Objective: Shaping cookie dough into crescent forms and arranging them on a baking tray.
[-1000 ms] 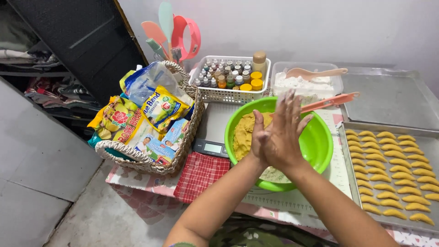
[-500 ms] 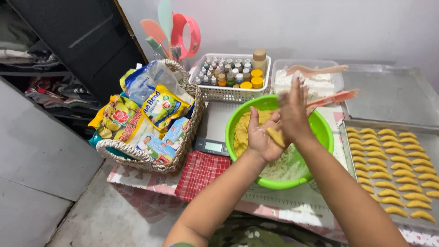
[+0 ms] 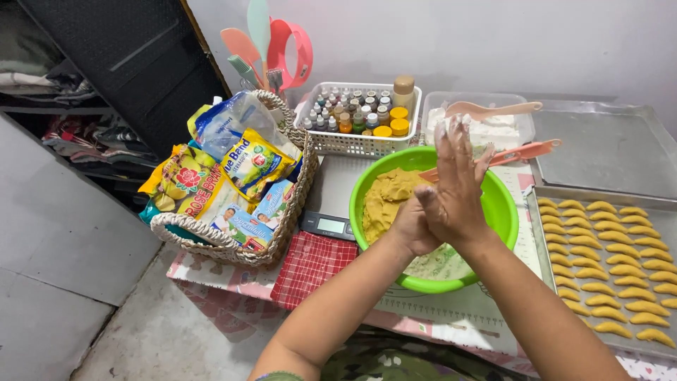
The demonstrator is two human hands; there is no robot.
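Note:
My left hand [image 3: 411, 231] and my right hand [image 3: 457, 185] are pressed palm to palm over a green plastic bowl [image 3: 505, 212]. The right hand lies on top with fingers stretched flat and floury. A small piece of yellow dough sits between the palms, hidden now. A mound of yellow dough [image 3: 384, 201] fills the bowl's left side. To the right, a metal tray [image 3: 539, 271] carries several rows of shaped yellow dough pieces [image 3: 610, 271].
A wicker basket [image 3: 233, 248] of packets stands left, with a digital scale [image 3: 328, 226] and a red checked cloth [image 3: 310, 264] beside it. Behind are a white basket of small bottles [image 3: 356, 143], a clear flour tub [image 3: 486, 130], a pink spatula [image 3: 525, 152] and a bare metal tray [image 3: 606, 152].
The right hand slid forward and back over the left palm, rolling the dough piece. A bit of dough showed between the hands half a second ago; the palms cover it now.

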